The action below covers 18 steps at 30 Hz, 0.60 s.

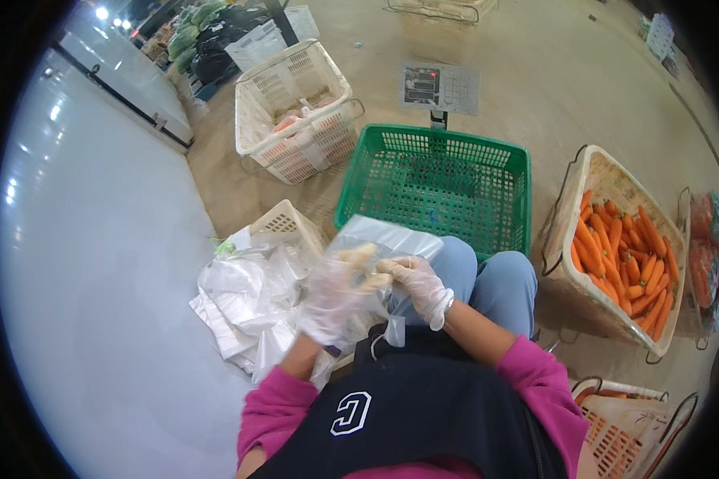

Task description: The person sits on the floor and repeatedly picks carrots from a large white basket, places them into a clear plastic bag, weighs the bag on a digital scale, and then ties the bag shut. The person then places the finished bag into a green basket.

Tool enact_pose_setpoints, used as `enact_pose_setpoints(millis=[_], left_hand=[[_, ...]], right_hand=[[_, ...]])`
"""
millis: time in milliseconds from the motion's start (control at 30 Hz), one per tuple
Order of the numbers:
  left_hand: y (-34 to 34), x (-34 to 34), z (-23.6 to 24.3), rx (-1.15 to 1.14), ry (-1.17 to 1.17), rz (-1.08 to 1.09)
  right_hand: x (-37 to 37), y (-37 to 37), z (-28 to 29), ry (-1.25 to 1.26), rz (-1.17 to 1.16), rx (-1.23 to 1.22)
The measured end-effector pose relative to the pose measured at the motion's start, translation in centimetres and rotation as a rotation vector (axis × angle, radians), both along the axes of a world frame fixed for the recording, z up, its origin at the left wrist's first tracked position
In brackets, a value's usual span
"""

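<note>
Head view: handling of a clear bag (391, 233) above the seated person's lap (505, 283). The bag lies between and just beyond the two gloved hands, one flap of film hanging below them, near the near rim of the green crate (523, 199). The right hand (419, 286) is nearly closed, thumb and forefinger drawn together in what looks like a pinch on the film. The left hand (335, 291) is blurred by motion; its fingers appear partly spread and reach toward the right fingertips, but whether they have hold of the film cannot be told. To the left, a heap of white bags (248, 279) rests on and beside a small basket (284, 217). No produce shows in the green crate, behind which stands a scale display (439, 86) (any platform under the crate is hidden). At right, carrots (631, 263) lie in a tilted-looking crate (566, 279), well apart from both hands.

The step in hand, as judged from the posture, is the separating or opening of the bag's mouth. The next move would call for the right pinch to hold one edge while the left fingers find the opposite layer and draw it away (thin film clings, so both layers could be caught together).
</note>
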<state>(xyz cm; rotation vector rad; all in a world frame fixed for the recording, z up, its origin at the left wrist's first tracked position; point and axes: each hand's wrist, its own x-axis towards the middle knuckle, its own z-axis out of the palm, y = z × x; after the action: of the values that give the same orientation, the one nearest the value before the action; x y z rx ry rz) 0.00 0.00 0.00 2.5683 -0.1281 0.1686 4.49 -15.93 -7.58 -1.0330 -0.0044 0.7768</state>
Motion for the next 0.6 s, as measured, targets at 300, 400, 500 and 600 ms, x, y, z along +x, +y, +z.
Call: enact_pose_setpoints(millis=[300,400,500,600], left_hand=[[-1.9,1.4,-3.5,-0.455,-0.156,0.155],[1.3,1.7,-1.7,-0.404,-0.286,0.451],[6.7,1.2,-4.6,-0.676,-0.303,0.533],[6.3,1.5,-5.7,-0.681,-0.092,0.541]], right_hand=[[0.3,-1.2,-0.1,0.099,-0.265,0.388],[2.9,-6.6,1.5,0.191,-0.283,0.897],[5.3,-12.0,1.5,0.233,-0.417,0.986],[4.9,-9.9,6.5,0.093,-0.734,0.454]])
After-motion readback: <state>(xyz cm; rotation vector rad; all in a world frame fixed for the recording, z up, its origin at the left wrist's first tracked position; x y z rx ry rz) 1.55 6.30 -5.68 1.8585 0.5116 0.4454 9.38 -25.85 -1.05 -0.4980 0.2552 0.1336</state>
